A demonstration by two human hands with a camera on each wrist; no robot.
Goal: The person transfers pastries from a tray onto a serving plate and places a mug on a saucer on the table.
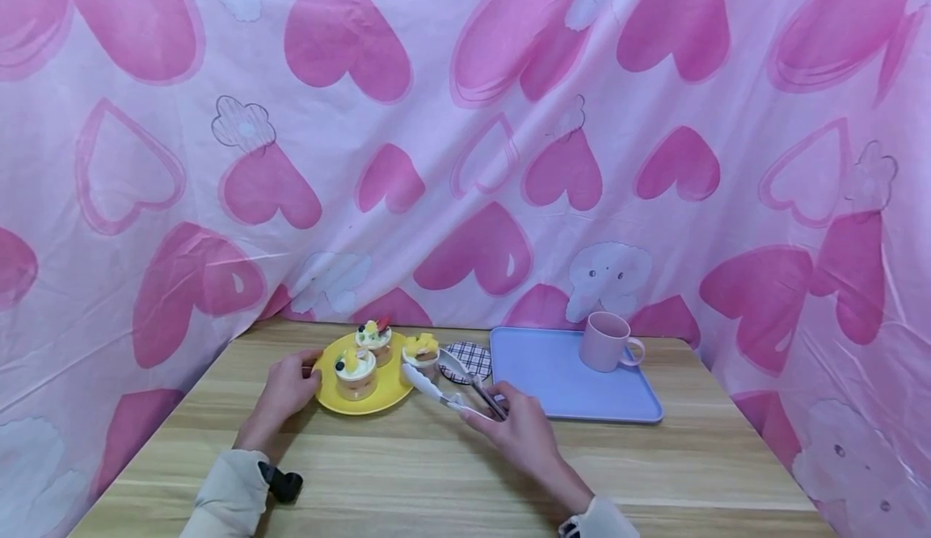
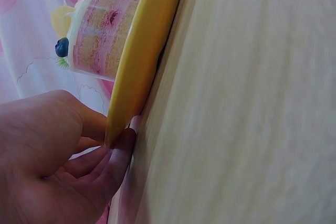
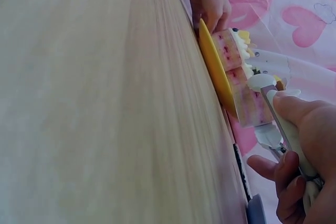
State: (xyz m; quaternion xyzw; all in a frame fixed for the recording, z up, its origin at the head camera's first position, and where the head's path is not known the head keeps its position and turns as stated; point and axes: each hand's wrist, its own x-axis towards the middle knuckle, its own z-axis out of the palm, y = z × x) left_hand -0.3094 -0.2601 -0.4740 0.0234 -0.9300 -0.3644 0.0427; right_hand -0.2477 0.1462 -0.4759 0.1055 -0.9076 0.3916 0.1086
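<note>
My left hand (image 1: 287, 388) pinches the left rim of a yellow plate (image 1: 394, 392), thumb and fingers on either side of the edge in the left wrist view. On the plate stand two clear dessert cups of layered cake, cream and fruit: a nearer cup (image 1: 355, 378) with a blueberry and a farther cup (image 1: 373, 344) with a red piece on top. My right hand (image 1: 525, 431) holds grey-and-white tongs (image 1: 423, 383), whose tips lie on either side of a third dessert cup (image 1: 420, 350) at the plate's right edge. Whether that cup touches the plate, I cannot tell.
A checked round coaster (image 1: 476, 354) lies just right of the third cup. Beyond it is a blue tray (image 1: 560, 388) with a pink mug (image 1: 605, 344) at its back right. A pink heart-patterned cloth (image 1: 465, 158) hangs behind the wooden table (image 1: 407, 473).
</note>
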